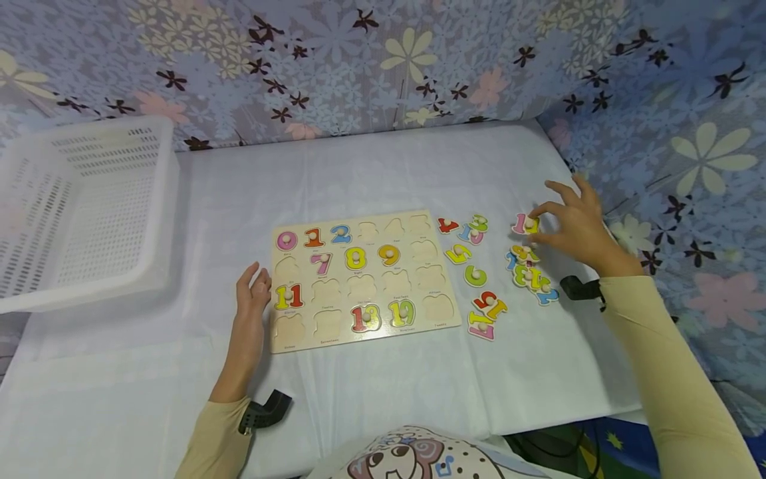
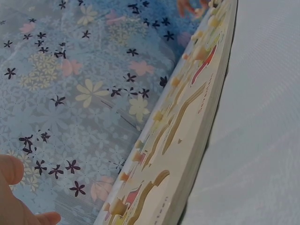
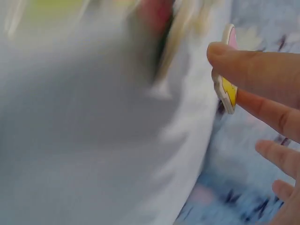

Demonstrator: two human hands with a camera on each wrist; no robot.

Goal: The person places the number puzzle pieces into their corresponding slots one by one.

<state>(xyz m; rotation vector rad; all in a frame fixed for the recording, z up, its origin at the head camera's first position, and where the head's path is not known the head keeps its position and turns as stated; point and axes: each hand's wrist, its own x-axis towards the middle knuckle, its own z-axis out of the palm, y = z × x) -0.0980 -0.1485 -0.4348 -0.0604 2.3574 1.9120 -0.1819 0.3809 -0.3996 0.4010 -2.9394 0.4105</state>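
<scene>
My right hand [image 1: 576, 229] pinches a number puzzle piece [image 1: 519, 224], a pink 1 beside a yellow digit, between thumb and index finger; the other fingers are spread. In the right wrist view the piece [image 3: 228, 93] is seen edge-on. Beside the left edge of the wooden number board [image 1: 383, 340], my left hand [image 1: 250, 313] has loosely bent fingers and holds nothing; whether it touches the board is unclear. The board carries pieces such as a purple 0 [image 1: 286, 241], a blue 2 [image 1: 341, 233] and a green-yellow 19 [image 1: 402, 312], among bare recesses.
Right of the board lie loose pieces, including a red 4 [image 1: 447, 225], a green 6 [image 1: 475, 275] and a red-orange 15 [image 1: 489, 304]. An overlapping cluster [image 1: 529, 276] lies near my right hand. A white plastic basket [image 1: 161, 219] stands at the left. Floral cloth [image 1: 359, 66] hangs behind the table.
</scene>
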